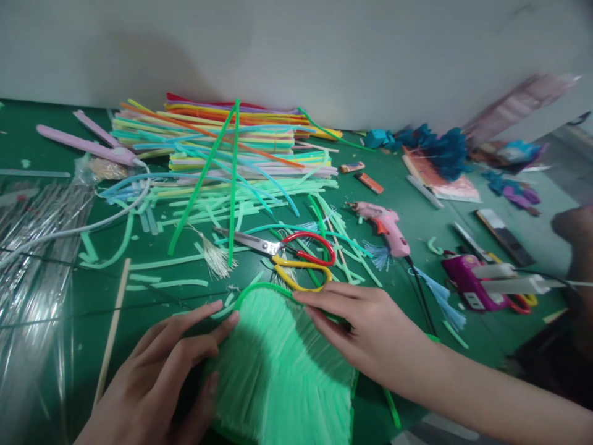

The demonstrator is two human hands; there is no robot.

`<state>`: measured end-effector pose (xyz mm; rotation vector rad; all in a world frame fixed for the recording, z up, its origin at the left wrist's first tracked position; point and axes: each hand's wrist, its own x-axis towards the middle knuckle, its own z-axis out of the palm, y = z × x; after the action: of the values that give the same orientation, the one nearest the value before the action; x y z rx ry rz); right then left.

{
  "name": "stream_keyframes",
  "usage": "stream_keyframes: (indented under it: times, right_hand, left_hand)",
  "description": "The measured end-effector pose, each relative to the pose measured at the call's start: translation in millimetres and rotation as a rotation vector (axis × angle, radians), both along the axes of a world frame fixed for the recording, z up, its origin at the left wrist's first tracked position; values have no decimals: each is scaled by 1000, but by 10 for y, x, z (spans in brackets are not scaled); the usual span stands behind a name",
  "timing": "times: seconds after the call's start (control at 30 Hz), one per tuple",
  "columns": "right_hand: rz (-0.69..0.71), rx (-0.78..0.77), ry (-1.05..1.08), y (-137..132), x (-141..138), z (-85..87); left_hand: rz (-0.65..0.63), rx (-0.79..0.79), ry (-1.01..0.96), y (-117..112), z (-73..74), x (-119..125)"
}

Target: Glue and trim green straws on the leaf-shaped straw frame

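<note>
A light-green, heart-like fuzzy panel lies at the near edge of the table, its surface made of rows of strips. A darker green pipe cleaner runs along its top rim. My right hand pinches that pipe cleaner at the upper right of the rim, fingers together. At the upper left, my left hand has its fingers spread, the tips close to the panel's edge; contact there is unclear. Scissors with one red and one yellow handle lie just beyond the panel.
Bundles of coloured pipe cleaners lie at the back by the wall. A pink glue gun rests to the right, near a purple power strip. Left are a lilac hair straightener, clear plastic wrap and a wooden stick.
</note>
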<state>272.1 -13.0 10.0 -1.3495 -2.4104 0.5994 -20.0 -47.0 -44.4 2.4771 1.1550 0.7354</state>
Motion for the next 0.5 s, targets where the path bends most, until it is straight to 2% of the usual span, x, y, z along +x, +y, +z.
stream_keyframes:
  times: [0.17,0.33,0.5]
  right_hand:
    - [-17,-47,4,-31,-14,1]
    - [-23,-61,9,-59,-25,-10]
    - [-27,-86,0,-74,-21,-37]
  left_hand:
    - [63,-86,-32,-26,4,25]
    - [27,-54,-33,-22,4,21]
    - [37,-88,-56,-22,20,42]
